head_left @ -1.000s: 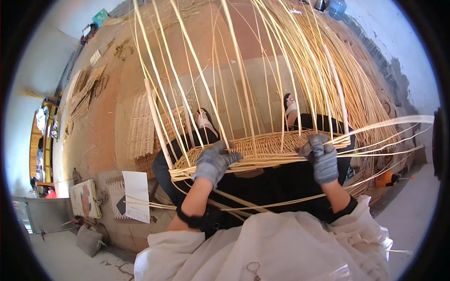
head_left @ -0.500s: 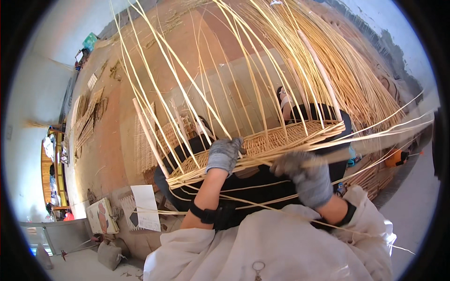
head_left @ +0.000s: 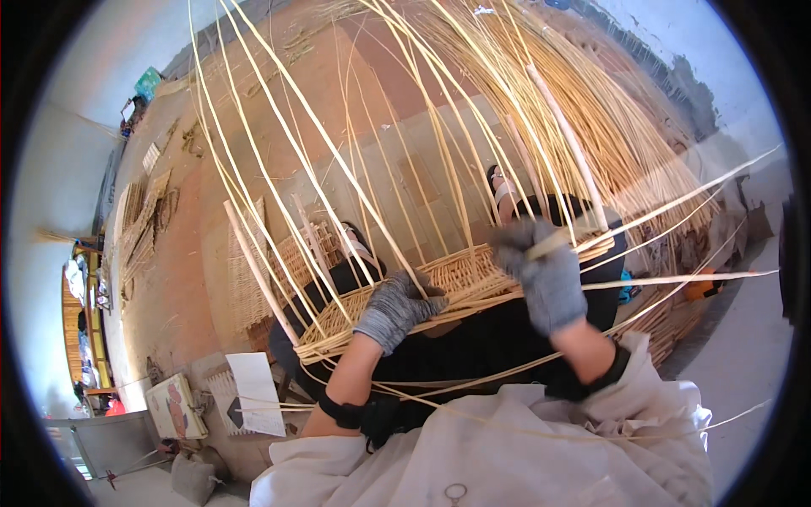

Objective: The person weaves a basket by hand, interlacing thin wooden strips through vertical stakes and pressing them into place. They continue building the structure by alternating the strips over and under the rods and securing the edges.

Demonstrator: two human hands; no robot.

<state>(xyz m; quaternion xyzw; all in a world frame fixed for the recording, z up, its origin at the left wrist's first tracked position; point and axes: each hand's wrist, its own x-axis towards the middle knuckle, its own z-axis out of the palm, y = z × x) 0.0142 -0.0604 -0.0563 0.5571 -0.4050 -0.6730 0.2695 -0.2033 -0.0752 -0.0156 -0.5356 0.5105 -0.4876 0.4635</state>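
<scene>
A half-woven wicker basket (head_left: 460, 275) rests across my lap, with long thin willow stakes (head_left: 325, 139) and thicker wooden posts (head_left: 564, 144) rising from its woven base. My left hand (head_left: 395, 311), in a grey knitted glove, is closed on the near edge of the weave, by the foot of a stake. Over the basket's right part, my right hand (head_left: 545, 279), also gloved and smeared by motion, is closed around a willow rod (head_left: 676, 201) that runs out to the upper right. Other loose weaving rods (head_left: 684, 279) trail right from the near edge. The fingertips are partly hidden.
A big bundle of willow rods (head_left: 591, 110) lies on the floor at far right. Woven panels (head_left: 245, 287) lie beyond the basket's left side. A white paper sheet (head_left: 256, 393) and a picture board (head_left: 176, 404) are at lower left. Shelving (head_left: 89, 313) stands along the left wall.
My right hand has moved up from below the near edge to over the basket, carrying the rod with it. My left hand stays at the edge. The whole view has shifted slightly.
</scene>
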